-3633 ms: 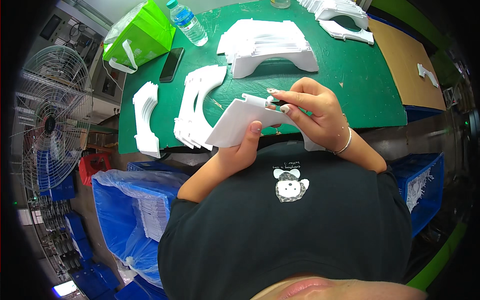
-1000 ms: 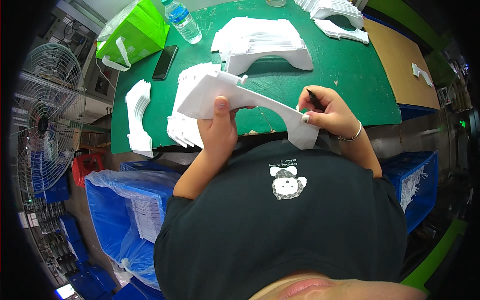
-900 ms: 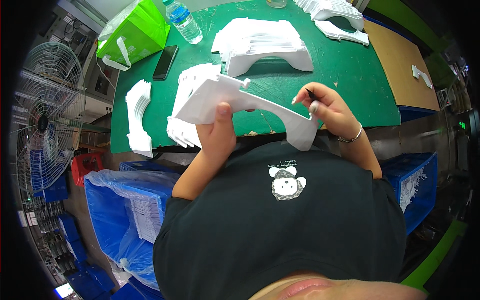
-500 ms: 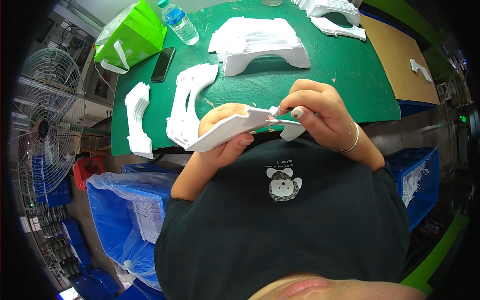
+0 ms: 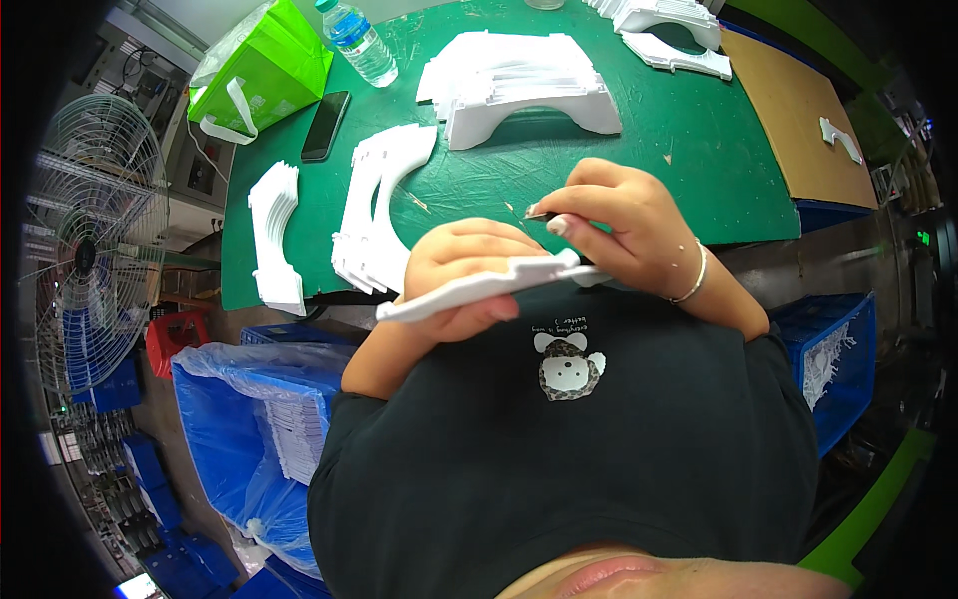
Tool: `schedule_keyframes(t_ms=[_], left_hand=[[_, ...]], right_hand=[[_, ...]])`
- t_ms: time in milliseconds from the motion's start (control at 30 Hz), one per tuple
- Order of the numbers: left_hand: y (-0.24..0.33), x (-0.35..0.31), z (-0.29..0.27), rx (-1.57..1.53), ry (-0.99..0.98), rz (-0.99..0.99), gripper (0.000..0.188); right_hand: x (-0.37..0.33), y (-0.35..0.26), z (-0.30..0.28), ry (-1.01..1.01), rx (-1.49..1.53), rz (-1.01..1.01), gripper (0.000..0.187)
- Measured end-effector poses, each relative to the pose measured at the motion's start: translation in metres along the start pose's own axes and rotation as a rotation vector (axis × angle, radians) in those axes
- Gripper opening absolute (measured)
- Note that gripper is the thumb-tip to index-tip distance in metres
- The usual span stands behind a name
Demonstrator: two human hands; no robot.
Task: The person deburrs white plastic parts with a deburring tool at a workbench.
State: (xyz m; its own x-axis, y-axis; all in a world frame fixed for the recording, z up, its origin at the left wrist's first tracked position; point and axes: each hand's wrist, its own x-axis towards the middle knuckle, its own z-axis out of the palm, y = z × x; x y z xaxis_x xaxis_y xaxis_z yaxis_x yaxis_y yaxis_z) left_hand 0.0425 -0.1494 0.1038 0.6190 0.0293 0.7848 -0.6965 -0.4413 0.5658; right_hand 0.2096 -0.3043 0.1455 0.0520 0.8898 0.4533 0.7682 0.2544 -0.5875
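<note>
White part (image 5: 479, 289) is lying between the left hand's (image 5: 461, 258) closed thumb and fingers — just beside them, the right hand's (image 5: 631, 228) fingertips are pinching a dark tool (image 5: 543, 216).

On the table (image 5: 689, 195), one panel stack (image 5: 267, 240) lies left of a second stack (image 5: 352, 220); behind them are a tote bag (image 5: 284, 75), a smartphone (image 5: 325, 127) and a water bottle (image 5: 361, 48), with a centre stack (image 5: 519, 72) to their right. Before these, a panel (image 5: 459, 294) in the left hand (image 5: 467, 248) is near the front edge. A fan (image 5: 85, 250) stands beyond the left edge, one crate (image 5: 205, 399) front left, another crate (image 5: 850, 374) front right.
</note>
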Motion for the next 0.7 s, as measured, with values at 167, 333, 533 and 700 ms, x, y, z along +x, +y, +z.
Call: schedule_keyframes(t_ms=[167, 333, 533, 700], left_hand=[[0.008, 0.001, -0.004, 0.036, -0.054, -0.077, 0.043], [0.003, -0.018, -0.004, 0.007, 0.106, -0.109, 0.048], [-0.004, -0.038, -0.001, -0.069, 0.379, -0.229, 0.045], [-0.014, -0.015, -0.002, -0.208, 0.573, -0.182, 0.041]], right_hand=[[-0.004, 0.014, 0.003, 0.016, 0.142, 0.054, 0.017], [-0.015, 0.033, -0.004, 0.069, 0.372, 0.116, 0.017], [-0.029, 0.04, -0.021, -0.117, 0.618, 0.326, 0.017], [-0.03, 0.044, -0.015, -0.149, 0.72, 0.404, 0.009]])
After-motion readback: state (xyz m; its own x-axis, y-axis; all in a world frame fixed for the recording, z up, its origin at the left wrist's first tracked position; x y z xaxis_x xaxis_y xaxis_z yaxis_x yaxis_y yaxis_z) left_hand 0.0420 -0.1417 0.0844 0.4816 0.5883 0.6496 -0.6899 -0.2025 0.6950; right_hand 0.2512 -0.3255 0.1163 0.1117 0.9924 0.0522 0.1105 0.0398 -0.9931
